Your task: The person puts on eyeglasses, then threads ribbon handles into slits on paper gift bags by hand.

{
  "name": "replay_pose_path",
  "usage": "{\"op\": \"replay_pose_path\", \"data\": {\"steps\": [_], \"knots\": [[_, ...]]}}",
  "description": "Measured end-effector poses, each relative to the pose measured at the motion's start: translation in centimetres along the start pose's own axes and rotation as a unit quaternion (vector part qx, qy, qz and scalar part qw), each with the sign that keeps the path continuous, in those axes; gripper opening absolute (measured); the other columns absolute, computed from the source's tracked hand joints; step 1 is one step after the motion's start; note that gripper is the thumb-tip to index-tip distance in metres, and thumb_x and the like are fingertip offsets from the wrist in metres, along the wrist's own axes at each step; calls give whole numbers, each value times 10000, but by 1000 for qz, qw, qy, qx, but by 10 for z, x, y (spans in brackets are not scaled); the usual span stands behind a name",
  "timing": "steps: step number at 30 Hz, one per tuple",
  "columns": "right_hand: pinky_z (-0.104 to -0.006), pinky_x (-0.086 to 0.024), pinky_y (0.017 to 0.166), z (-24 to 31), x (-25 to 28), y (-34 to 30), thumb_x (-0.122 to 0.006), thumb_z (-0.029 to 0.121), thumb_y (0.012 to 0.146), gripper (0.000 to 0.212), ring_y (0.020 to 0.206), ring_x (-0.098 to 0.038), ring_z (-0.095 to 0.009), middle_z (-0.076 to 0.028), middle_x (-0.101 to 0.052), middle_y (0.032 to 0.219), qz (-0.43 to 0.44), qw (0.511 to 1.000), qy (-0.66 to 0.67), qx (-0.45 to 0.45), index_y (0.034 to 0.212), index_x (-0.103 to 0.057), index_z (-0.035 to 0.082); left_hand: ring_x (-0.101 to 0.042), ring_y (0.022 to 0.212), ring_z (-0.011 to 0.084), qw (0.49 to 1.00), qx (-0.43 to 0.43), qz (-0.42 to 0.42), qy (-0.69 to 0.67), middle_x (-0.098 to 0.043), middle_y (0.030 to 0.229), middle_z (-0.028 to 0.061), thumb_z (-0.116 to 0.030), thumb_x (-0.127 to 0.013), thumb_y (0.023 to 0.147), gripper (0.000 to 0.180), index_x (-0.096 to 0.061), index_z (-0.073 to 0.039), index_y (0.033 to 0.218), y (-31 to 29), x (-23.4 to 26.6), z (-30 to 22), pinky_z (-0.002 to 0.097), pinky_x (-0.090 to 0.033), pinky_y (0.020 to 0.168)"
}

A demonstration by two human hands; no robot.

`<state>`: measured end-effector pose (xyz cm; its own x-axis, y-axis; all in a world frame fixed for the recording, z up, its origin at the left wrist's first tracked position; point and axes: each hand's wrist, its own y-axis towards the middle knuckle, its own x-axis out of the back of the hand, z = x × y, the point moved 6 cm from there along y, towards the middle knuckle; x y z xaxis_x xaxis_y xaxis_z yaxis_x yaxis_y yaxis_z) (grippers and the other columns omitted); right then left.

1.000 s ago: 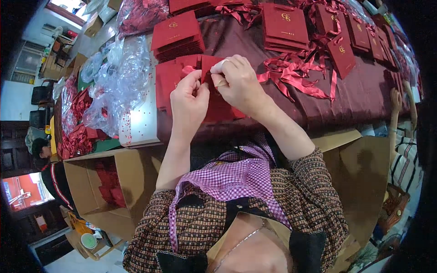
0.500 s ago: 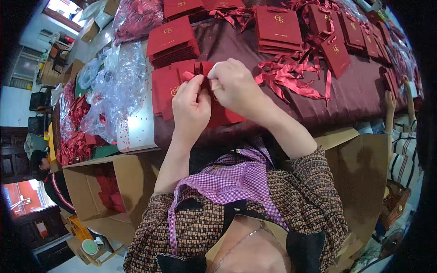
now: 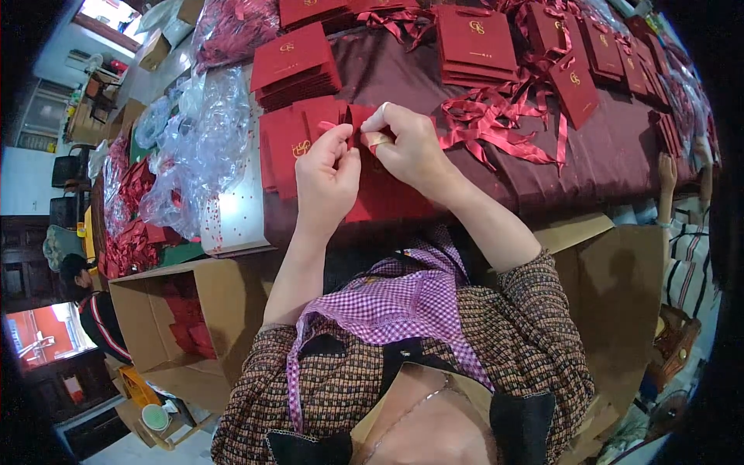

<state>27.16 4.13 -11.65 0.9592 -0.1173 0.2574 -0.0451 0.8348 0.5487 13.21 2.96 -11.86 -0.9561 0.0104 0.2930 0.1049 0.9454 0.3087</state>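
A dark red paper bag is between my hands at the near edge of the table. My left hand is closed in a pinch, with a piece of red ribbon showing at its fingertips. Closed at the bag's upper edge, my right hand wears a ring, and something white covers a fingertip. Its fingers hide part of the bag's top. Flat red bags with gold print lie just left of my left hand. Loose red ribbons are heaped to the right of my right hand.
Stacks of finished-looking red bags stand farther back on the dark red cloth. Clear plastic wrapping covers the left side. Open cardboard boxes flank me below the table. Another person's arm reaches in at far right.
My right hand has moved slightly right, away from the left. The ribbon at my left fingertips has shifted and shows less of a loop. The bag between my hands has turned a little.
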Motion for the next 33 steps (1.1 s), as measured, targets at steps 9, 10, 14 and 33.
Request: {"op": "replay_pose_path", "data": {"steps": [9,10,14,33], "knots": [[-395,-425,727,20,0,-8,-616,2,738,157,779,-546,-315,-129,-576,804,17,963,-195,183,868,-531,30,-496,600,70,999,-37,23,7,-531,649,55,46,-571,793,263,-599,63,1054,2,-2,7,230,-421,550],[-394,-429,741,17,4,-5,-625,14,747,172,792,-554,-319,-133,-590,818,4,978,-139,153,896,-541,27,-496,600,70,999,-36,21,7,-531,649,55,46,-571,793,263,-599,63,1054,3,-1,4,230,-421,550],[-392,-433,765,20,17,-1,-651,42,750,163,806,-573,-313,-126,-624,835,38,983,-139,113,898,-586,26,-432,653,17,999,-21,36,15,-484,710,-60,78,-556,839,281,-594,55,1116,2,0,2,169,-359,594],[-334,-470,670,28,30,-1,-711,43,754,200,732,-581,-240,-97,-606,762,73,997,7,16,934,-626,19,-618,738,184,995,-59,73,35,-650,806,111,19,-606,796,145,-637,28,937,6,6,1,295,-477,679]]}}
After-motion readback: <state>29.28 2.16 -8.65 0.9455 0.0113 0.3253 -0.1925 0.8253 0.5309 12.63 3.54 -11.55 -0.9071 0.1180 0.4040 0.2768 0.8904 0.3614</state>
